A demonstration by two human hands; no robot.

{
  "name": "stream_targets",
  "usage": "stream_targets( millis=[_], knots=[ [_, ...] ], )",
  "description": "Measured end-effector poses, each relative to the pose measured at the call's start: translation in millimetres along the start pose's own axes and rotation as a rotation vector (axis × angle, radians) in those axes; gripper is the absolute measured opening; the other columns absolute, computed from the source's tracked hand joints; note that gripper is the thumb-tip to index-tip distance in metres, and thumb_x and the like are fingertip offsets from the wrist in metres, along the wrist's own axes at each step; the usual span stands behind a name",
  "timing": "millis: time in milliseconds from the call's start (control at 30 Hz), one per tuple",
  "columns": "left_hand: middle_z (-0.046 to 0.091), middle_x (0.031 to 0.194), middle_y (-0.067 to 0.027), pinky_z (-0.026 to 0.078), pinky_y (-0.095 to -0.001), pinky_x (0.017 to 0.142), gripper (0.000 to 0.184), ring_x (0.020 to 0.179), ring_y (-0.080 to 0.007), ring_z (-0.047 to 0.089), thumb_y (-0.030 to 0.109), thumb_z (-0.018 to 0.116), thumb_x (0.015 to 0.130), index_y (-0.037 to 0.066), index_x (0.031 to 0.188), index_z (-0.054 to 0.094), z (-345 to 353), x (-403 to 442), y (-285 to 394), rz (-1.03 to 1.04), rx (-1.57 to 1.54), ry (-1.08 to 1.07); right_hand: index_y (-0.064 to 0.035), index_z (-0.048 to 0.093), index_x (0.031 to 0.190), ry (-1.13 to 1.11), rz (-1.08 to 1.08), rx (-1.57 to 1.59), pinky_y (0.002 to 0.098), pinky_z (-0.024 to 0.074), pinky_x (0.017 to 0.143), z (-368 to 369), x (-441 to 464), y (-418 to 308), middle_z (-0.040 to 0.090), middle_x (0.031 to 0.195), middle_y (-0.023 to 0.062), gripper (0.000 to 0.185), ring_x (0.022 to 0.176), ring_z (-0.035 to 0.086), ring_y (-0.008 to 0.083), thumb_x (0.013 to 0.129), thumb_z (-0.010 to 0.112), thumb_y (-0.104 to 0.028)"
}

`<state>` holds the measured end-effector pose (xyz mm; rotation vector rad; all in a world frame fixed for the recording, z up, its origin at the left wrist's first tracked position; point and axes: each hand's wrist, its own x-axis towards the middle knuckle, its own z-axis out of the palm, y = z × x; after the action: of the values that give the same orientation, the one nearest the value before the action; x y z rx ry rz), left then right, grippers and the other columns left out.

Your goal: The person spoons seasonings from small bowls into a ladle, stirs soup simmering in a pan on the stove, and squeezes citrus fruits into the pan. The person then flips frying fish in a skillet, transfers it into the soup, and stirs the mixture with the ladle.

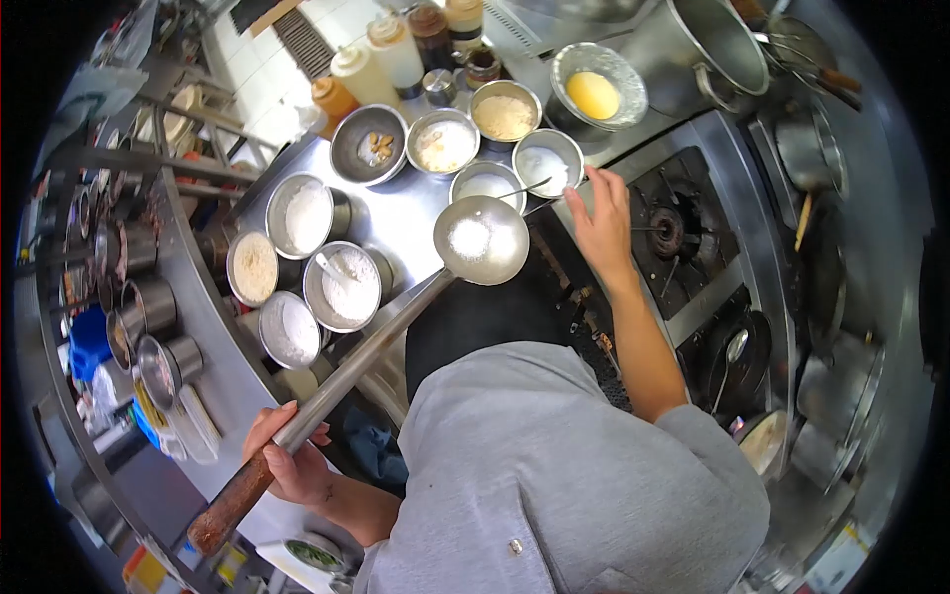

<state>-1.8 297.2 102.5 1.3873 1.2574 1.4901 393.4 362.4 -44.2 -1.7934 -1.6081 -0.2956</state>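
My left hand (289, 457) is closed around the long handle of a metal ladle (482, 241), just above its brown wooden end. The ladle's round bowl lies level before me, with a small heap of white powder or grains (469, 239) inside. My right hand (601, 210) is held out beside a metal bowl of white powder (546, 163), thumb and fingers apart, with nothing visible between them. A thin dark spoon handle (524, 188) crosses near that bowl's rim, short of my fingertips. The ladle partly hides another bowl of white powder (485, 178).
Several metal bowls of powders stand left, including one with a white spoon (336, 269). Behind are a bowl with tan pieces (348, 158), squeeze bottles (394, 49) and a tub of yellow liquid (594, 96). A gas burner (669, 226) and large pot (683, 49) stand right.
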Motion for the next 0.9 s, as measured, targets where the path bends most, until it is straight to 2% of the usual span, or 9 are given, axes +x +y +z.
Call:
stream_targets(
  millis=[167,333,433,467,533,600,700,800,900],
  knots=[
    [0.052,0.067,-0.0148,0.043,-0.0226,0.038,0.054,0.049,-0.0188,0.056,0.041,0.047,0.09,-0.012,0.095,0.058,36,33,-11,0.113,-0.104,-0.287,0.0009,0.059,0.072,-0.252,0.418,0.359,0.0372,0.0442,0.055,-103,-28,-63,0.059,0.07,0.0165,0.016,0.061,0.057,0.0305,0.081,0.061,-0.013],
    [0.055,0.068,-0.0158,0.044,-0.0235,0.038,0.058,0.047,-0.0198,0.056,0.044,0.053,0.087,-0.013,0.094,0.059,132,22,-6,0.178,-0.23,-0.506,-0.0003,0.064,0.097,-0.398,0.713,0.86,0.0293,0.0508,0.069,-154,-84,-144,0.065,0.088,0.0092,0.023,0.081,0.063,0.0155,0.092,0.052,-0.019],
    [0.057,0.076,-0.0151,0.045,-0.0248,0.042,0.052,0.052,-0.0188,0.057,0.041,0.046,0.091,-0.009,0.097,0.059,183,-29,-1,0.23,-0.372,-0.71,-0.0026,0.05,0.125,-0.046,0.941,1.444,0.0291,0.0448,0.087,-174,-97,-172,0.058,0.116,0.0064,0.039,0.107,0.053,0.0133,0.095,0.048,-0.028],
    [0.06,0.079,-0.0154,0.044,-0.0245,0.043,0.048,0.053,-0.0175,0.056,0.037,0.041,0.094,-0.007,0.099,0.059,195,-51,3,0.237,-0.397,-0.72,-0.0027,0.054,0.118,0.137,0.965,1.519,0.0274,0.0432,0.085,-186,-97,-180,0.058,0.11,0.0048,0.035,0.103,0.052,0.0111,0.095,0.049,-0.028],
    [0.061,0.092,-0.0163,0.05,-0.0358,0.071,0.053,0.08,-0.024,0.059,0.042,0.038,0.095,-0.007,0.105,0.057,206,-99,19,0.291,-0.327,-0.839,-0.0033,0.056,0.107,0.326,0.984,1.572,0.0257,0.0424,0.081,-209,-109,-182,0.058,0.101,0.0023,0.03,0.093,0.05,0.009,0.094,0.052,-0.029],
    [0.056,0.088,-0.0136,0.048,-0.0371,0.069,0.073,0.08,-0.024,0.057,0.062,0.043,0.086,-0.006,0.106,0.057,222,-150,26,0.327,-0.415,-0.862,-0.0025,0.056,0.098,0.667,0.939,1.343,0.0245,0.0423,0.077,-245,-120,-186,0.057,0.089,0.0004,0.023,0.083,0.05,0.008,0.09,0.057,-0.024],
    [0.052,0.094,-0.0121,0.043,-0.0361,0.075,0.092,0.09,-0.0237,0.053,0.076,0.039,0.077,-0.005,0.123,0.046,217,-220,41,0.199,-0.471,-1.32,-0.0011,0.057,0.091,0.928,1.146,1.234,0.0256,0.0454,0.075,-291,-176,-174,0.059,0.083,0.004,0.019,0.078,0.055,0.0109,0.087,0.059,-0.02],
    [0.052,0.106,-0.0152,0.04,-0.0342,0.082,0.075,0.093,-0.0233,0.05,0.052,0.053,0.085,-0.005,0.131,0.038,207,-266,50,0.705,-0.514,-1.545,-0.0009,0.056,0.088,1.26,1.15,1.156,0.0312,0.0517,0.064,-342,-243,-149,0.06,0.082,0.0087,0.015,0.067,0.06,0.0177,0.085,0.058,-0.016],
    [0.051,0.1,-0.0115,0.043,-0.0297,0.075,0.055,0.085,-0.0197,0.051,0.03,0.057,0.086,-0.006,0.126,0.045,206,-298,32,0.465,-0.636,-1.718,-0.0004,0.055,0.09,1.277,1.231,1.149,0.0335,0.0506,0.049,-419,-309,-125,0.059,0.079,0.0091,0.014,0.057,0.057,0.0184,0.085,0.055,-0.014]
  ],
)
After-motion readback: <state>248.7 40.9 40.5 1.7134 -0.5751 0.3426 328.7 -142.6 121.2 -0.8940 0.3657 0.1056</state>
